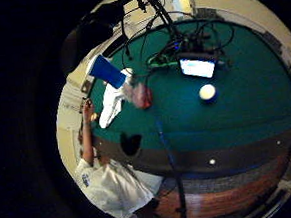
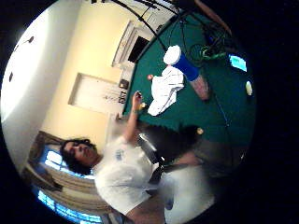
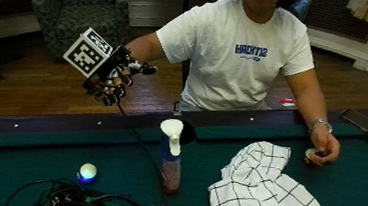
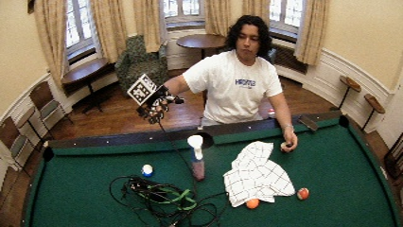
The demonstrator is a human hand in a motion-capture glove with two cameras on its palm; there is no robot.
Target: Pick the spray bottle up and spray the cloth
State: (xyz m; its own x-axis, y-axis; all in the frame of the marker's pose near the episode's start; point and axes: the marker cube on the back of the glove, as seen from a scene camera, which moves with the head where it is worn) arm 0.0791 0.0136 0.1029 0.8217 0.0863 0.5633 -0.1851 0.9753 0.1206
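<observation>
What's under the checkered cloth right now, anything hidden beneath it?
The checkered cloth lies crumpled on the green table, right beside the spray bottle. Only felt shows around its edges; an orange ball sits at its edge. Anything beneath its folds is covered and cannot be seen.

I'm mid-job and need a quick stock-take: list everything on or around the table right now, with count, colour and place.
spray bottle: one, white head, blue neck, pinkish body, upright mid-table near the person-side rail.
cloth: one, white with black check, crumpled beside the bottle.
white ball: one, white on a blue glow, near the cables.
orange balls: two, on the felt at the cloth's far edge.
cables: one tangle, black and green, far side of the felt.
pool table: one, green felt, dark rail.
phone: one, dark, on the rail.
bare left hand: on a small ball at the rail.
gloved right hand: raised off the table, holding nothing.
</observation>
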